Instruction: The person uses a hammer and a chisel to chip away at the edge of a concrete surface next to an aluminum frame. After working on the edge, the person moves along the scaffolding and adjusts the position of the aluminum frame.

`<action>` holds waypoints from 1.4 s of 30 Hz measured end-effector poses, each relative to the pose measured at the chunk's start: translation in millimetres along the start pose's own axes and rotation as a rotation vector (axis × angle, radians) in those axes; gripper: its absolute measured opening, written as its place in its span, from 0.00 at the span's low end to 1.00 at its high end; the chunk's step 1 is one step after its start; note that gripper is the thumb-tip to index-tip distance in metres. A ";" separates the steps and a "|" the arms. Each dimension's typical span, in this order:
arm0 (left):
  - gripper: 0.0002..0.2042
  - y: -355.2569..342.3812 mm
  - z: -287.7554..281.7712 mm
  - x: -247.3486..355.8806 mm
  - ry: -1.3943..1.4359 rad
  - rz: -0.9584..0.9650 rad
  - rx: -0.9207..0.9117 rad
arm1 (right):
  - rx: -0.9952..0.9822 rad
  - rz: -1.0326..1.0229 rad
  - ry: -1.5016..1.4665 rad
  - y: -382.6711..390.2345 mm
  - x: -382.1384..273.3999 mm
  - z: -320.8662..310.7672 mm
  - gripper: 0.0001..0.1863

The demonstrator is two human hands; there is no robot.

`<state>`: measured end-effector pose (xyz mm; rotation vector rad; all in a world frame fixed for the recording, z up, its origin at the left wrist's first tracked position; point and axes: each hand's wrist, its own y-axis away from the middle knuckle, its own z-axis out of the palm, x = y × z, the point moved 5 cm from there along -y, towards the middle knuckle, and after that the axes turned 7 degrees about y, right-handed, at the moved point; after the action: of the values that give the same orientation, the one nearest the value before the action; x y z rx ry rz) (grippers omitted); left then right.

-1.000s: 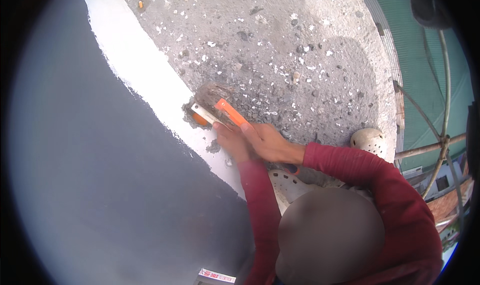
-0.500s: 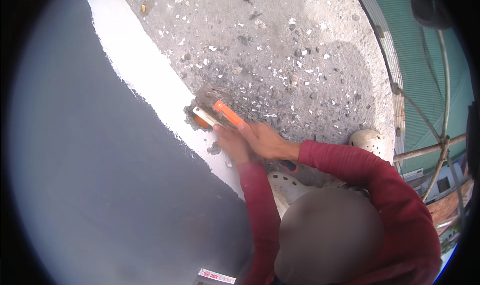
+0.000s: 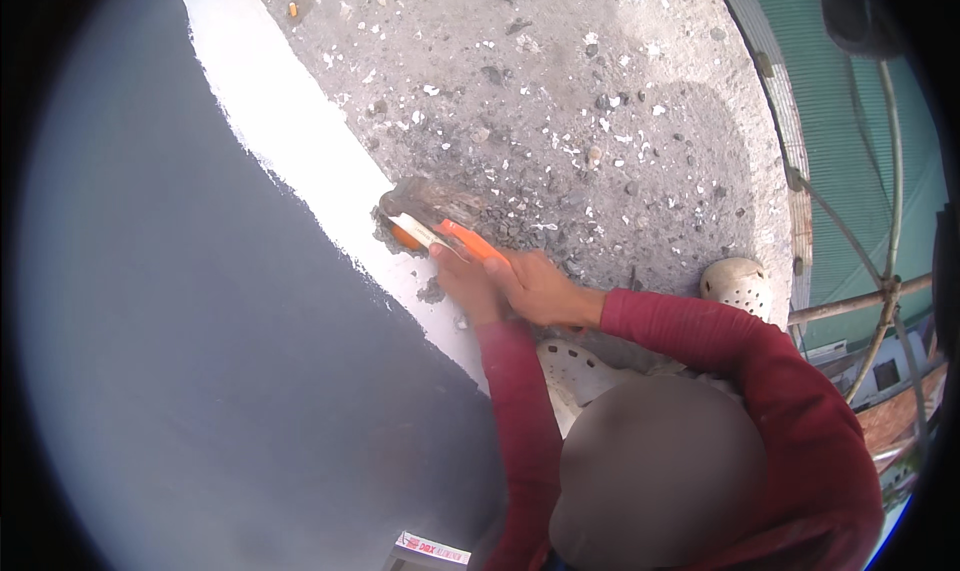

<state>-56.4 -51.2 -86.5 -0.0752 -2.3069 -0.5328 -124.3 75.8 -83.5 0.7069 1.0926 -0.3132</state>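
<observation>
My left hand (image 3: 467, 283) is closed round a narrow off-white strip (image 3: 418, 231), whose far end reaches a rough hole low in the wall. Inside that hole an orange, rounded piece (image 3: 405, 237) shows, with crumbly grey mortar (image 3: 383, 233) round it. Just right of the left hand, my right hand (image 3: 538, 286) grips a long orange tool (image 3: 474, 243) that points toward the hole. Its exact kind cannot be made out. The hands touch or overlap. A small orange bit shows under the right wrist.
The dark grey wall (image 3: 250, 351) has a white band (image 3: 290, 121) along its base. Stones and white flakes litter the rough concrete floor (image 3: 560, 61). Pale perforated shoes (image 3: 737, 283) are near my arms. Bamboo poles (image 3: 840, 301) and green corrugated sheeting (image 3: 845, 151) stand right.
The orange tool has slid slightly back, right and toward me, with my right hand. My left hand and the off-white strip have barely shifted. The dark, orange-trimmed piece beneath my right wrist is now mostly hidden.
</observation>
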 end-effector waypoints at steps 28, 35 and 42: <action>0.25 43.0 21.1 30.8 0.243 -0.273 -0.231 | -0.008 0.255 0.071 39.2 10.9 -71.7 0.34; 0.26 54.1 -12.6 6.0 0.063 -0.387 -0.125 | 0.075 0.300 0.042 45.9 22.0 -68.3 0.35; 0.31 49.8 -13.5 -13.0 0.298 -0.612 -0.121 | 0.085 0.276 0.096 51.3 18.9 -73.7 0.37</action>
<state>-27.7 -9.9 -69.5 0.6285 -1.9780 -0.9192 -138.8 164.6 -101.5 0.9450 1.0612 -0.0906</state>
